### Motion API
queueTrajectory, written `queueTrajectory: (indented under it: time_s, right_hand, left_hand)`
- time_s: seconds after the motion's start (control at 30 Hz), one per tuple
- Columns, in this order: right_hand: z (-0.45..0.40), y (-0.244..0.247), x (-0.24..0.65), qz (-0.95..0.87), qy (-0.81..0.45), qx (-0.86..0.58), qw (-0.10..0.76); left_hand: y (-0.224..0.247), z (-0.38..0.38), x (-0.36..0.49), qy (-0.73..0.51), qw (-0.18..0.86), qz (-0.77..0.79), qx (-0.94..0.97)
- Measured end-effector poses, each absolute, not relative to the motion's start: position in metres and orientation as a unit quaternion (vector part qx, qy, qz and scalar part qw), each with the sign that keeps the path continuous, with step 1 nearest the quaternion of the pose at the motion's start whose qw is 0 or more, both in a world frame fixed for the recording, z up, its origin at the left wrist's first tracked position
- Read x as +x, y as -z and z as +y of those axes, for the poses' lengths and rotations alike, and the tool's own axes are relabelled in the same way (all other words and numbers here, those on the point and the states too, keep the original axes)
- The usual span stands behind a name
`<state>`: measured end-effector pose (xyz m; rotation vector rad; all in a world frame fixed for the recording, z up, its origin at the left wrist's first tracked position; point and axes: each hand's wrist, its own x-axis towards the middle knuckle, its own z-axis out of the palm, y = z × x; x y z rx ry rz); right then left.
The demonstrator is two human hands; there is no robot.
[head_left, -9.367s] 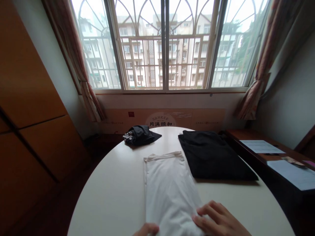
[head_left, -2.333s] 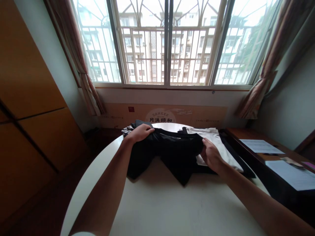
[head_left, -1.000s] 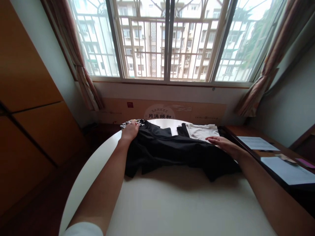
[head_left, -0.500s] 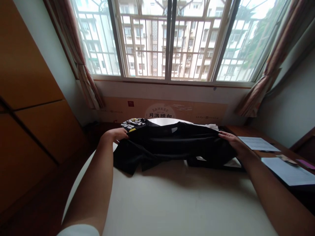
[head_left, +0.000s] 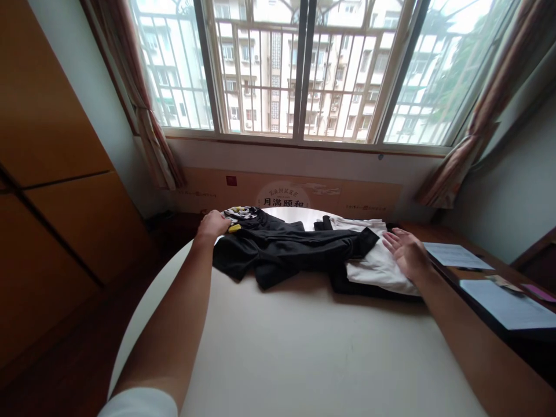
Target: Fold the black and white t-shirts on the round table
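Head view. Black garment [head_left: 278,252] lies spread flat near the far edge of the round white table [head_left: 304,347], its right end over a folded white garment [head_left: 376,263]. Left hand [head_left: 212,225] palm down, not clenched, fingertips at a patterned bundle [head_left: 241,215]. Right hand [head_left: 406,253] open, fingers spread, grasping nothing, at the white garment's right edge.
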<state>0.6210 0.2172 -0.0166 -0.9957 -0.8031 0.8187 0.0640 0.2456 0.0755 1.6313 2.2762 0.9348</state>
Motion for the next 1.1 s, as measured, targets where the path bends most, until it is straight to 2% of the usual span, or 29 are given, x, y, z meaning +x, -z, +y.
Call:
queueTrajectory:
  time_s: [0.1, 0.17, 0.27, 0.37, 0.5, 0.57, 0.63, 0.8, 0.93, 1.03, 1.1]
  right_hand:
    - [0.199, 0.007, 0.583, -0.538, -0.184, -0.498, 0.655]
    - [0.182, 0.001, 0.553, -0.687, -0.073, -0.478, 0.542]
    - [0.16, -0.001, 0.513, -0.846, 0.009, -0.392, 0.362]
    - [0.148, 0.004, 0.487, -0.89, 0.072, -0.378, 0.244]
    - [0.148, 0.008, 0.477, -0.893, 0.091, -0.401, 0.183]
    - [0.15, 0.007, 0.478, -0.893, 0.092, -0.394, 0.194]
    - [0.152, 0.004, 0.483, -0.885, 0.092, -0.383, 0.246]
    - [0.156, -0.01, 0.51, -0.791, 0.053, -0.387, 0.47]
    - [0.165, -0.02, 0.542, -0.669, -0.045, -0.438, 0.599]
    - [0.178, -0.015, 0.563, -0.601, -0.12, -0.478, 0.63]
    - [0.187, -0.007, 0.571, -0.599, -0.162, -0.51, 0.596]
  left_hand:
    - [-0.099, 0.237, 0.093, -0.269, 0.104, 0.725, 0.625]
    - [-0.113, 0.227, 0.121, -0.24, 0.12, 0.652, 0.709]
    - [-0.119, 0.203, 0.165, -0.173, 0.156, 0.532, 0.814]
    - [-0.094, 0.174, 0.192, -0.095, 0.143, 0.46, 0.871]
    - [-0.045, 0.151, 0.185, -0.062, 0.094, 0.426, 0.898]
    - [-0.034, 0.151, 0.173, -0.087, 0.088, 0.429, 0.895]
    - [-0.037, 0.154, 0.162, -0.139, 0.086, 0.424, 0.891]
    - [-0.072, 0.157, 0.138, -0.352, 0.025, 0.417, 0.838]
    - [-0.088, 0.16, 0.114, -0.521, -0.013, 0.477, 0.708]
    - [-0.085, 0.171, 0.098, -0.593, 0.036, 0.533, 0.603]
    - [-0.079, 0.18, 0.093, -0.57, 0.082, 0.59, 0.566]
